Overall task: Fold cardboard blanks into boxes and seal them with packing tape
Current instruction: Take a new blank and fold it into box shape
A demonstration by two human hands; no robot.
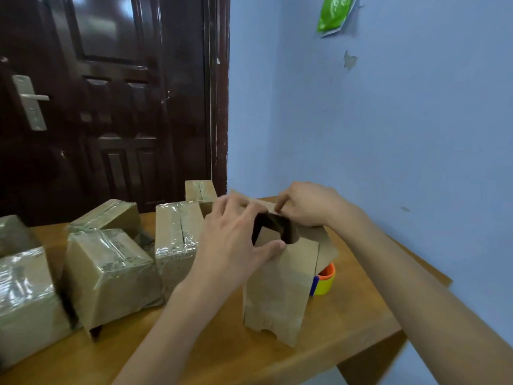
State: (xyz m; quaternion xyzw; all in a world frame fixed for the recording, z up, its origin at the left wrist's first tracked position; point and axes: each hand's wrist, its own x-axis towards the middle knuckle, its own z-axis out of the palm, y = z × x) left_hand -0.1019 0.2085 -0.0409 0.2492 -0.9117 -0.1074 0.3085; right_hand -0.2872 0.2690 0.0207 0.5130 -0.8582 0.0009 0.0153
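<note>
While the plain brown cardboard box (280,287) stands upright near the front right of the wooden counter (347,337), both hands are working on its open top, so I'd say this is the flap-folding step with taping not yet started on this one. The left hand (236,237) wraps the near side of the top, thumb pressed against the front panel and fingers curled over the rim, which looks like it's there to keep the box squared and steady. The right hand (308,207) pinches the far top flap between thumb and fingertips, probably to bend it inward over the dark opening. One side flap sticks out to the right, not folded down yet.

Just behind the box's right side sits a roll of tape on a yellow, orange and blue plastic dispenser (324,279), mostly hidden by the cardboard. My guess is it's parked there so the right hand can grab it as soon as the flaps are shut.

Counting: one box in progress, one dispenser, and a bunch of finished brown boxes wrapped in shiny clear tape (111,270) pushed over to the left side of the counter, out of the working area. I make out six of them, some cut off by the left edge of view, so there may be more. Behind it all are a dark wooden door (111,93) and a pale blue wall (388,120).
</note>
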